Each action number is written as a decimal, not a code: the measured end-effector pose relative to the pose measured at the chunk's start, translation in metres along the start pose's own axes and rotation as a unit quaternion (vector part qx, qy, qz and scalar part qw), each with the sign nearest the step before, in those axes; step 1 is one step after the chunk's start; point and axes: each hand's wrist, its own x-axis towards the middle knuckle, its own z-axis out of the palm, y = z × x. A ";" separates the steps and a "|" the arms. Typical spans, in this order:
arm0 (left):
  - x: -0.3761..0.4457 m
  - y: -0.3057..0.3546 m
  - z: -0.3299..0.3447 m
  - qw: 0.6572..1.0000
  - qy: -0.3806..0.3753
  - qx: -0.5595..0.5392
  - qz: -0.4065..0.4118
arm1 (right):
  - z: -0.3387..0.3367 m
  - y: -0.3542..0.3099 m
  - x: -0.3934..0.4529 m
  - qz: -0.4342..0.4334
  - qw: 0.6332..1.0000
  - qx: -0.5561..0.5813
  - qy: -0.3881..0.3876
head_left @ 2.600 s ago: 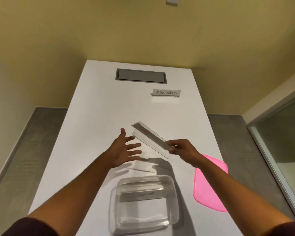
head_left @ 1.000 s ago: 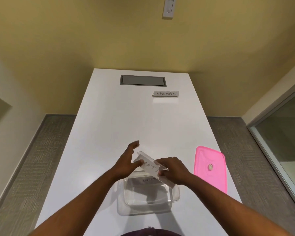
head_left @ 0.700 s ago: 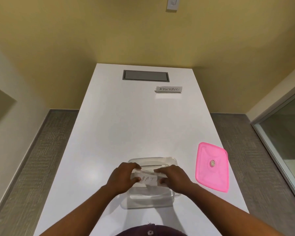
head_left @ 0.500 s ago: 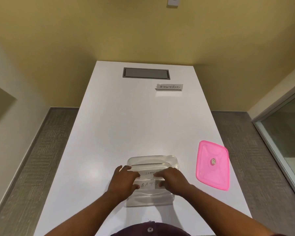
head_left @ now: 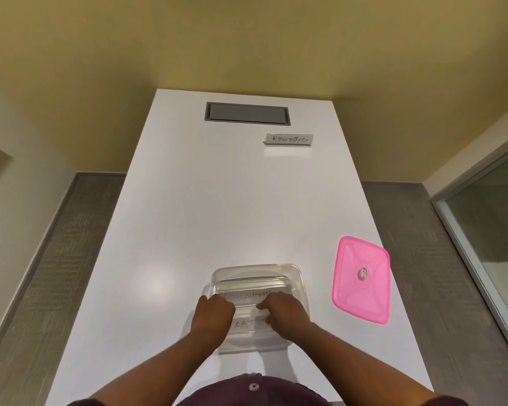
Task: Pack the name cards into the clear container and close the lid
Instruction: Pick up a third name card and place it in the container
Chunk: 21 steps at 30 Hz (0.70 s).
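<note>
Hands, left (head_left: 214,313) and right (head_left: 282,310), pinched a "BAT…" card (head_left: 248,323) inside the clear container (head_left: 298,276), beside an "ELEPHANT" card (head_left: 257,295).

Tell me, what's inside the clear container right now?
Inside the clear container lie two name cards: ELEPHANT and another whose lettering, starting BAT, is partly covered by both hands.
</note>
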 end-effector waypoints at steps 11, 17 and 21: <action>0.000 0.002 -0.003 1.000 -0.010 -0.008 -0.014 | 0.000 0.004 0.002 -0.004 1.000 -0.009 -0.023; 0.001 -0.003 0.009 0.999 0.001 -0.052 -0.005 | 0.001 0.009 -0.001 -0.008 1.000 0.013 -0.006; -0.002 -0.005 0.012 0.994 0.075 -0.084 0.007 | -0.010 0.009 -0.006 -0.001 0.995 0.087 0.059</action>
